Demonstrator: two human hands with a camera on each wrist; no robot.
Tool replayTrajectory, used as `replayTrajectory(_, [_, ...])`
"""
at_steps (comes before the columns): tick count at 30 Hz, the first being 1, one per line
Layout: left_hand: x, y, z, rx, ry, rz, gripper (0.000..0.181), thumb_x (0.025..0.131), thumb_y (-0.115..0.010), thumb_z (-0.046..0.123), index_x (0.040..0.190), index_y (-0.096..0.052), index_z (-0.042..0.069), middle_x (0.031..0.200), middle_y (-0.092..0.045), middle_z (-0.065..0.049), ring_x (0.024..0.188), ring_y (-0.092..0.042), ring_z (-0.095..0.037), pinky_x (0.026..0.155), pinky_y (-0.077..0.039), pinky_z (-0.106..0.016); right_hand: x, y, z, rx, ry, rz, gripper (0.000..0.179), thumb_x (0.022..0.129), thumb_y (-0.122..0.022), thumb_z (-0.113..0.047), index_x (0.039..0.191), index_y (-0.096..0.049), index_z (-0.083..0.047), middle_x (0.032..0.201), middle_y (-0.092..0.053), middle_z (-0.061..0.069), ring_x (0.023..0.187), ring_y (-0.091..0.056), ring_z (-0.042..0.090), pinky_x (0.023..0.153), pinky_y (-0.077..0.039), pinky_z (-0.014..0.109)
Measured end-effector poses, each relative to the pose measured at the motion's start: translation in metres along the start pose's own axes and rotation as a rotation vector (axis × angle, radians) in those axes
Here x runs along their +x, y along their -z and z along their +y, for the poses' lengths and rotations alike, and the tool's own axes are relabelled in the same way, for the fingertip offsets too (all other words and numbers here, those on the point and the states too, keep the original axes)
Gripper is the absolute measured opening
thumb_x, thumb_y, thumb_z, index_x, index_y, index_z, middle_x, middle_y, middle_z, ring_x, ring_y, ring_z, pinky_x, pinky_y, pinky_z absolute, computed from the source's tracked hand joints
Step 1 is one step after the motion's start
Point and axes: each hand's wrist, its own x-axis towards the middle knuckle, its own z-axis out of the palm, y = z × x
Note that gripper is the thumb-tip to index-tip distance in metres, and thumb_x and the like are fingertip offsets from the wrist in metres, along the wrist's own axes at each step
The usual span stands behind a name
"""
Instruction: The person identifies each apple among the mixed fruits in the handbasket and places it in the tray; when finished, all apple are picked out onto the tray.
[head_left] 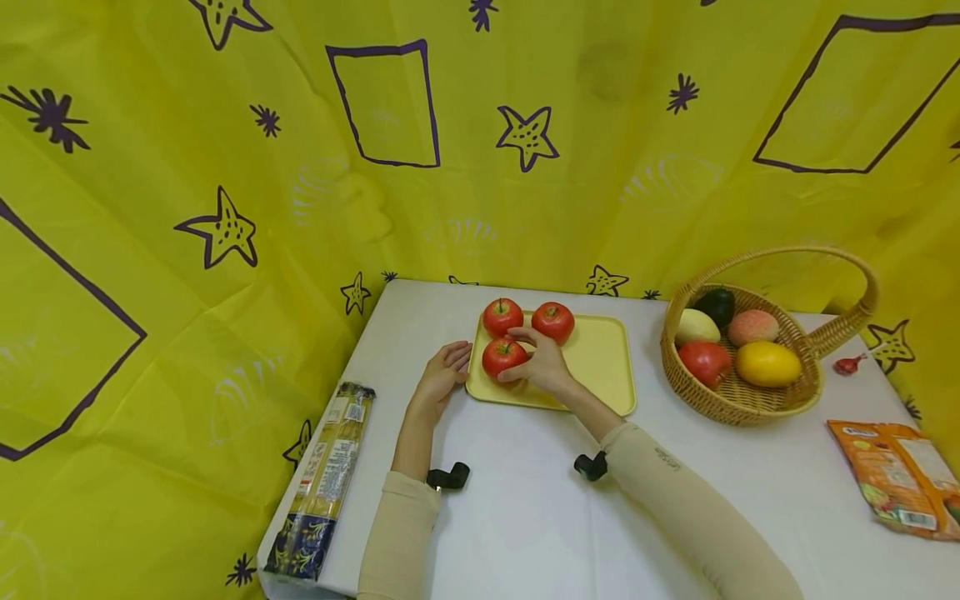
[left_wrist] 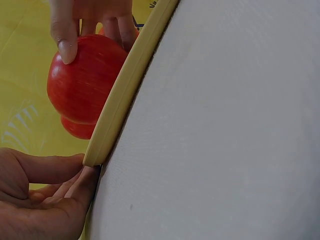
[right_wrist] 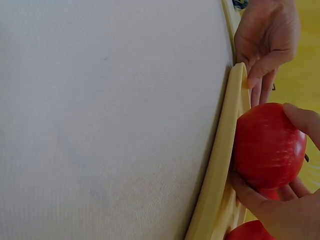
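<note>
My right hand (head_left: 546,363) grips a red apple (head_left: 504,359) at the left side of a pale yellow tray (head_left: 600,367). In the right wrist view, thumb and fingers lie on opposite sides of this apple (right_wrist: 270,145). Two more red apples, a back-left one (head_left: 502,317) and one beside it (head_left: 553,322), sit along the tray's far edge. My left hand (head_left: 442,375) is at the tray's near left corner, fingers stretched along the outside. The left wrist view shows its thumb (left_wrist: 60,168) touching the corner of the tray rim (left_wrist: 107,135).
A wicker basket (head_left: 712,408) on the right holds a red fruit (head_left: 705,363), a yellow lemon (head_left: 768,364) and several others. Beyond it lies a small red item (head_left: 849,365). An orange packet (head_left: 896,475) lies front right, and a long clear-and-blue package (head_left: 322,483) at the left edge.
</note>
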Motion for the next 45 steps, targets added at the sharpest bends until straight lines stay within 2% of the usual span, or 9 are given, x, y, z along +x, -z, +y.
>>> replayTrajectory(8, [0.002, -0.002, 0.0, 0.001, -0.008, -0.002, 0.073, 0.087, -0.046, -0.028, 0.154, -0.041, -0.001, 0.16, -0.045, -0.019, 0.15, -0.041, -0.03, 0.12, -0.039, -0.042, -0.003, 0.007, 0.0, -0.036, 0.013, -0.017, 0.081, 0.075, -0.092, -0.002, 0.147, -0.055, -0.005, 0.15, -0.057, 0.011, 0.136, -0.056, 0.037, 0.111, -0.049, 0.046])
replayTrajectory(12, [0.001, -0.002, 0.001, -0.011, -0.006, -0.002, 0.074, 0.086, -0.046, -0.028, 0.155, -0.041, -0.001, 0.16, -0.045, -0.019, 0.15, -0.041, -0.03, 0.12, -0.038, -0.042, -0.008, 0.016, -0.006, -0.026, 0.041, -0.028, 0.082, 0.075, -0.091, 0.002, 0.148, -0.053, -0.001, 0.148, -0.058, 0.016, 0.135, -0.057, 0.039, 0.111, -0.049, 0.049])
replayTrajectory(18, [-0.001, 0.0, 0.001, -0.017, -0.02, 0.001, 0.075, 0.084, -0.045, -0.03, 0.155, -0.04, -0.003, 0.16, -0.044, -0.021, 0.151, -0.04, -0.031, 0.121, -0.037, -0.043, -0.014, 0.037, -0.019, -0.066, 0.06, -0.003, 0.07, 0.075, -0.086, 0.01, 0.14, -0.06, 0.004, 0.142, -0.062, 0.023, 0.131, -0.059, 0.042, 0.111, -0.049, 0.05])
replayTrajectory(23, [-0.001, 0.002, 0.001, -0.011, -0.037, -0.002, 0.075, 0.084, -0.044, -0.03, 0.154, -0.039, -0.004, 0.16, -0.043, -0.022, 0.151, -0.039, -0.032, 0.122, -0.035, -0.043, -0.021, 0.057, -0.033, -0.087, 0.039, 0.015, 0.056, 0.083, -0.083, 0.006, 0.135, -0.064, 0.004, 0.138, -0.064, 0.026, 0.131, -0.059, 0.042, 0.106, -0.054, 0.044])
replayTrajectory(28, [-0.001, 0.001, 0.0, -0.012, -0.035, -0.005, 0.076, 0.084, -0.045, -0.03, 0.154, -0.039, -0.004, 0.16, -0.043, -0.022, 0.151, -0.039, -0.032, 0.122, -0.035, -0.042, -0.033, 0.077, -0.045, -0.05, 0.065, 0.002, 0.047, 0.089, -0.079, 0.002, 0.133, -0.065, 0.006, 0.133, -0.065, 0.029, 0.127, -0.061, 0.044, 0.094, -0.06, 0.033])
replayTrajectory(31, [-0.002, 0.0, 0.001, -0.011, -0.029, -0.007, 0.076, 0.084, -0.044, -0.03, 0.155, -0.039, -0.004, 0.16, -0.043, -0.022, 0.151, -0.039, -0.032, 0.122, -0.035, -0.042, -0.039, 0.09, -0.05, -0.042, 0.082, -0.007, 0.043, 0.09, -0.078, 0.001, 0.132, -0.066, 0.004, 0.132, -0.067, 0.027, 0.125, -0.064, 0.042, 0.09, -0.06, 0.027])
replayTrajectory(34, [-0.003, -0.001, 0.002, -0.02, -0.032, -0.012, 0.076, 0.083, -0.043, -0.03, 0.155, -0.037, -0.005, 0.16, -0.042, -0.023, 0.151, -0.038, -0.033, 0.122, -0.035, -0.043, -0.044, 0.102, -0.053, -0.05, 0.093, -0.013, 0.04, 0.092, -0.076, 0.0, 0.131, -0.067, 0.004, 0.133, -0.066, 0.026, 0.123, -0.066, 0.04, 0.09, -0.06, 0.027])
replayTrajectory(45, [-0.005, -0.004, 0.003, -0.026, -0.027, -0.021, 0.076, 0.083, -0.043, -0.031, 0.155, -0.036, -0.007, 0.16, -0.04, -0.025, 0.151, -0.037, -0.035, 0.123, -0.034, -0.042, -0.06, 0.154, -0.072, -0.193, 0.041, -0.055, 0.043, 0.097, -0.074, -0.012, 0.136, -0.064, 0.002, 0.132, -0.069, 0.021, 0.112, -0.072, 0.022, 0.092, -0.057, 0.023])
